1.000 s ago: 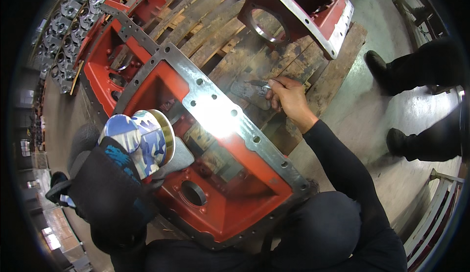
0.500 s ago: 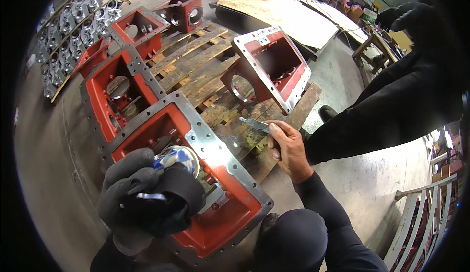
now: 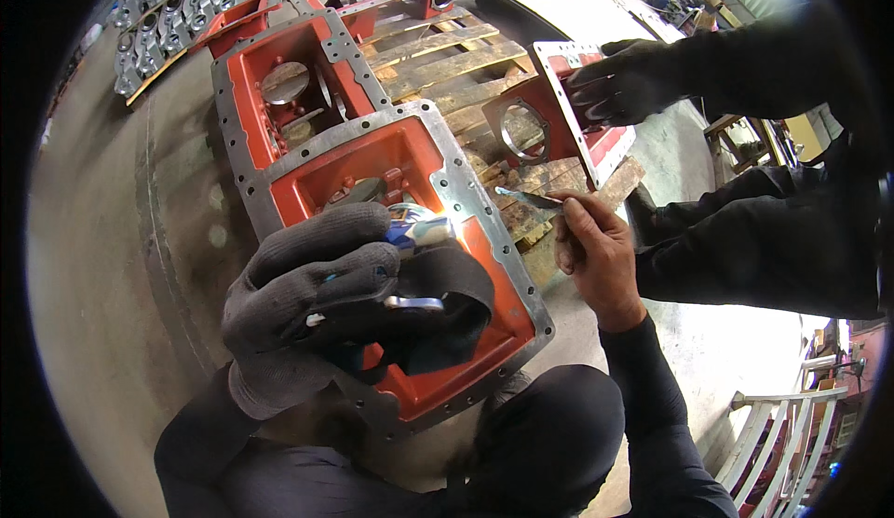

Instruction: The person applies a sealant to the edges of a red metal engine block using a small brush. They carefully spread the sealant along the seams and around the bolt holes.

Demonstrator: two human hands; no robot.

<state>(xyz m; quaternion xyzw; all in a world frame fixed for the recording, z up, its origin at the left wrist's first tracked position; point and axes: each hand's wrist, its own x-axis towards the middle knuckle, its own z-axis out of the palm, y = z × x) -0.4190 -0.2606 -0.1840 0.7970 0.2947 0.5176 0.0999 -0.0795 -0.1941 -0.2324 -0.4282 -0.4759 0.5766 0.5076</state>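
Left hand (image 3: 317, 308), in a grey knit glove, fills the lower left centre of the frame. Fingers curled tight around a small can (image 3: 419, 231) with a shiny top and blue-white side, together with a dark cloth (image 3: 447, 318) that hangs below the palm. Can sits at the hand's upper right edge, above the housing.

Right hand (image 3: 596, 252), bare, at centre right. Thumb and fingers pinched on a thin metal blade (image 3: 526, 197); its tip points toward the upper left and lies just beside the housing's right flange. Whether the tip touches the flange cannot be told.

Housing (image 3: 414, 159): red cast box, open top, grey bolt-holed rim, running from centre to lower centre. Hands are over and beside it.

A second red housing (image 3: 279, 80) touches it at upper left. Both rest by a wooden pallet (image 3: 447, 57), upper centre.

Upper right: another person's gloved hand (image 3: 619, 85) grips a smaller red casting (image 3: 549, 113) standing tilted on the pallet. That person's dark legs are at the right edge.

Far upper left: rows of grey metal parts (image 3: 172, 20) on the floor.
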